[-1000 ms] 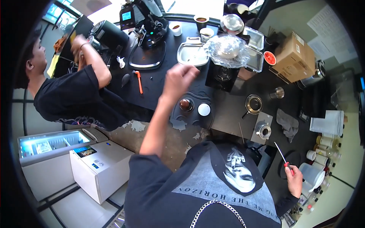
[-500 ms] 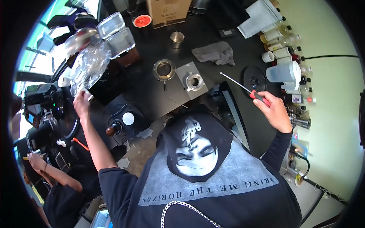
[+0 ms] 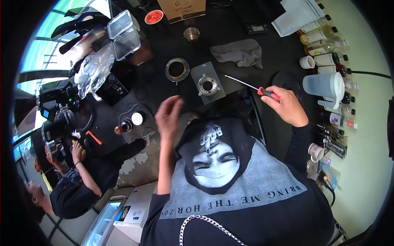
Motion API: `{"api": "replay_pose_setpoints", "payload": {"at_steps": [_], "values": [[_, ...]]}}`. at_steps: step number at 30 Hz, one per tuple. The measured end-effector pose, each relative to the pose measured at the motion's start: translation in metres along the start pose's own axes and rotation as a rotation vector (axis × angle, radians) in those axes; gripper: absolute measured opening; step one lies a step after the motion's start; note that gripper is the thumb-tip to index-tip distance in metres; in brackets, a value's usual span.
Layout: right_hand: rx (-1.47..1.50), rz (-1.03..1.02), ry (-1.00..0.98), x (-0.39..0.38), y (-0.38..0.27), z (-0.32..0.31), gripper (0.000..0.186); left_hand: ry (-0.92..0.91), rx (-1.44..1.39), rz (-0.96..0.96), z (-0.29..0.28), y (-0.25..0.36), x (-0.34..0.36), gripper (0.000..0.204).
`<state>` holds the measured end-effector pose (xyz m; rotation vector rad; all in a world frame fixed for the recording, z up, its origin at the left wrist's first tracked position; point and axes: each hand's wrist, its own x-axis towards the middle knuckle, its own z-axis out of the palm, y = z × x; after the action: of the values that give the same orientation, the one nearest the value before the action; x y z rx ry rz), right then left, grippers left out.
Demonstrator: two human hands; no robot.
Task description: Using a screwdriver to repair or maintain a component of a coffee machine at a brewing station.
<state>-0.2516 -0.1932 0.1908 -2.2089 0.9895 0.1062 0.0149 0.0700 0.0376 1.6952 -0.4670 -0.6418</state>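
A screwdriver (image 3: pixel 269 94) with a red and black handle is gripped in my right hand (image 3: pixel 287 106). Its thin shaft points left, with the tip just right of a round silver metal part (image 3: pixel 208 85). That part has side lugs, a dark central hole and what look like burr teeth, and lies on a grey plate (image 3: pixel 200 69). My left hand (image 3: pixel 168 117) is raised in front of my chest, fingers bent and smeared by motion, so whether they hold anything is unclear. Beyond it lies a round metal ring-shaped piece (image 3: pixel 186 69).
A metal cup (image 3: pixel 191 34), a grey cloth (image 3: pixel 240 53) and a red-filled tub (image 3: pixel 154 17) are on the black counter. Bottles (image 3: pixel 324 37) and a plastic jug (image 3: pixel 322 86) line the right wall. At left are clear plastic wrapping (image 3: pixel 96 69), a tamper (image 3: pixel 123 127) and a co-worker (image 3: pixel 78 184).
My left hand has left the plastic wrapping and swung right, in front of my chest. My right hand has shifted slightly left with the screwdriver, bringing its tip nearer the silver part. The view has shifted.
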Motion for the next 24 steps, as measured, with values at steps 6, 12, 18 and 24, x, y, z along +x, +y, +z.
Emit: {"api": "replay_pose_setpoints", "payload": {"at_steps": [6,12,18,24], "values": [[0.084,-0.147,-0.002,0.005,0.034,0.008,0.032,-0.137,0.170,0.193,0.075,-0.008,0.026,0.024],[0.122,-0.073,0.017,-0.016,0.056,0.011,0.032,-0.114,0.252,0.258,0.085,-0.008,0.025,0.026],[0.162,0.003,0.018,-0.025,0.061,0.011,0.033,-0.094,0.232,0.240,0.086,-0.014,0.021,0.029],[0.141,-0.019,0.038,-0.026,0.055,0.018,0.035,-0.076,0.208,0.269,0.088,-0.022,0.020,0.029]]}}
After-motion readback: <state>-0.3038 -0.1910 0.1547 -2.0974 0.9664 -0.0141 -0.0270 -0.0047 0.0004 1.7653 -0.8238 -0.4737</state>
